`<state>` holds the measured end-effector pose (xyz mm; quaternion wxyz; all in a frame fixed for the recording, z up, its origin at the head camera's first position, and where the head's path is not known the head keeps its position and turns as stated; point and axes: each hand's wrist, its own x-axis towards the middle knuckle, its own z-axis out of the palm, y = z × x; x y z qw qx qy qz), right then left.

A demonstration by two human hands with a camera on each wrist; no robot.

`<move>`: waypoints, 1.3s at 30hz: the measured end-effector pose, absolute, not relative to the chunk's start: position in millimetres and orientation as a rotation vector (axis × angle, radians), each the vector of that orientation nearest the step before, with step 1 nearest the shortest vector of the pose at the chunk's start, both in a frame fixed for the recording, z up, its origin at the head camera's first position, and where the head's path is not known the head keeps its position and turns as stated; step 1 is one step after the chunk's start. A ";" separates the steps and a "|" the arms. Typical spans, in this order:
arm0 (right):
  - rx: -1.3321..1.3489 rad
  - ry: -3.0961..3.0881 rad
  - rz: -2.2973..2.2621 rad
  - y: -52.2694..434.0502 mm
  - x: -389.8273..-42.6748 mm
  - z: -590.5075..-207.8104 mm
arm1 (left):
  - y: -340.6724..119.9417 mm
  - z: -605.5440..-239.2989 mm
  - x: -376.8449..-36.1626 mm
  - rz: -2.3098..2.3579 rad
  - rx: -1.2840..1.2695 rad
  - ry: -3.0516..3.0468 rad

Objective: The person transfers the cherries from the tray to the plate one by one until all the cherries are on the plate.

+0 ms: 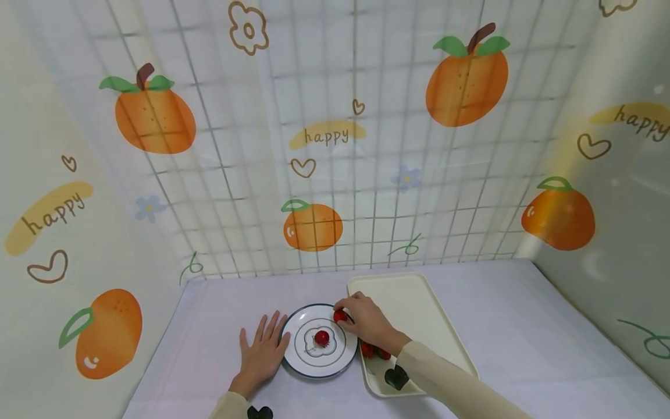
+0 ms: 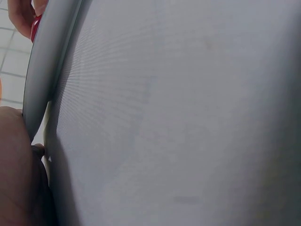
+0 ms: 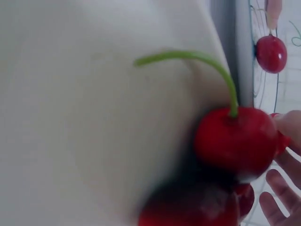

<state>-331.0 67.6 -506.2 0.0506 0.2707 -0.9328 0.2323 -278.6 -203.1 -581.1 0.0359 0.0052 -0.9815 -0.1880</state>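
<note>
Cherry pinched over the plate rim

Right hand (image 1: 369, 320) pinches a small red cherry (image 1: 340, 316) at the far right rim of the round white plate with dark ring lines (image 1: 300, 364). Another red cherry (image 1: 321, 337) lies at the plate's centre. Left hand (image 1: 262, 352) rests flat, fingers straight and spread, touching the plate's left edge. More stemmed cherries (image 3: 235, 141) lie in the near left corner of the cream rectangular tray (image 1: 419, 297). Backdrop (image 1: 471, 192) lettering reads "happy".

The head camera looks forward and down over the pale lilac tabletop (image 1: 523, 326) toward the orange-print back wall. The left wrist camera sits low on the cloth, against the round white dark-rimmed plate (image 2: 40, 70). The right wrist camera hangs close over red green-stemmed cherries (image 3: 235, 141), sharing that plate.
</note>
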 end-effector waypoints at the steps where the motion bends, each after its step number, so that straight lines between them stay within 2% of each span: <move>1: 0.824 -2.849 0.711 67.1 -329.9 -506.6 | -202.9 -581.2 -278.6 -0.576 0.015 -3.014; 11: 0.835 -2.849 0.698 68.7 -325.8 -513.1 | -200.3 -580.2 -277.5 -0.565 0.018 -3.014; 22: 0.727 -2.739 0.701 90.4 -328.5 -506.4 | -199.0 -574.6 -273.9 -0.620 0.019 -3.019; 39: 0.625 -2.816 0.697 110.1 -336.3 -521.9 | -202.6 -581.3 -278.4 -0.564 0.020 -3.021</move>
